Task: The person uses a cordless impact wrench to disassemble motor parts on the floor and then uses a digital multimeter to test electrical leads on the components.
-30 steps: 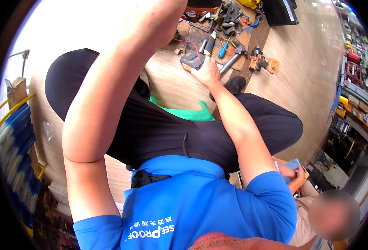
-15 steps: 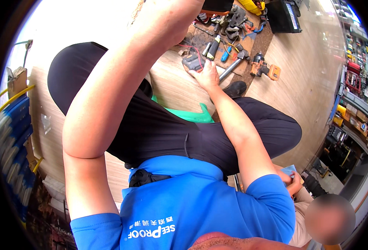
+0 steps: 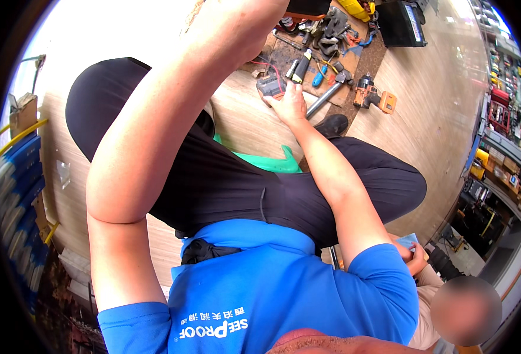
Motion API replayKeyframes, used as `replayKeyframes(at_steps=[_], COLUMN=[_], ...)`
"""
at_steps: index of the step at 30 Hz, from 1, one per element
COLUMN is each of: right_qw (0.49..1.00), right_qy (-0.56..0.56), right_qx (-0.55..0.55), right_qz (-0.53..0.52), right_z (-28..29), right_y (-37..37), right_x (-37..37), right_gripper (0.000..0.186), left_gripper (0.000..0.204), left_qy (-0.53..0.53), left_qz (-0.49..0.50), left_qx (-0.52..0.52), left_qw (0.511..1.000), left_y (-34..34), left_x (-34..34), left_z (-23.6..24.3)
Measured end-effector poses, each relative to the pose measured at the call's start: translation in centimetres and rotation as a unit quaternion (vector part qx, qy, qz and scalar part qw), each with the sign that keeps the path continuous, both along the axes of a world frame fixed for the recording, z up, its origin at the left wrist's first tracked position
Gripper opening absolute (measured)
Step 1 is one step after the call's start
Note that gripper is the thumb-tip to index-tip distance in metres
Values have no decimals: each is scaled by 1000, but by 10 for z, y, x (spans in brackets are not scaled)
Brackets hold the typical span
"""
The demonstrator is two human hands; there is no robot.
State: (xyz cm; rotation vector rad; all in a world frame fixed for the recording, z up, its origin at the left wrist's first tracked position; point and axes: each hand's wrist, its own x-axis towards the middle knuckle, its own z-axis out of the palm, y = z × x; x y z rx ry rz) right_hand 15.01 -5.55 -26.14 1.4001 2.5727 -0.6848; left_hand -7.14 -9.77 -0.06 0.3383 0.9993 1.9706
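Note:
My right hand reaches forward over the floor, its thumb and fingers around the near end of a dark grey block that looks like a power-tool battery pack. A thin red wire runs beside the block. Close to these fingers lie a black utility knife, a blue-handled tool and a hammer with a metal shaft. My left forearm stretches up across the view; its hand is beyond the top edge, so whatever it touches is hidden.
An orange-black cordless driver lies to the right, with dark gloves and a black box-shaped battery farther off. Something green shows between my legs. Blue bins stand at left; another person is at lower right.
My right hand and the grey block have shifted slightly left and away from me. My left arm has barely moved.

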Motion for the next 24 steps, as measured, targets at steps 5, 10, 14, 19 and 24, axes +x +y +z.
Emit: replayKeyframes(at_steps=[5,10,14,19,24], right_qw=[1000,997,995,995,993], right_qy=[7,44,19,-24,-68], right_qx=[0,-21,-54,-59,-70], right_qz=[12,61,85,80,71], right_z=[1,-1,2,-11,-25], right_y=[-2,8,27,39,40], right_x=[4,20,40,78,82], right_gripper=[88,86,84,80,76], left_gripper=[26,25,25,25,24], left_qy=[-4,-8,7,-5,-18], left_qz=[-3,-16,-7,-45,-20], left_qx=[25,5,8,2,11], left_qw=[1000,1000,1000,999,1000], left_y=[-1,-2,0,5,-5], left_x=[1,-1,-1,0,2], left_z=[-3,-4,-9,-8,4])
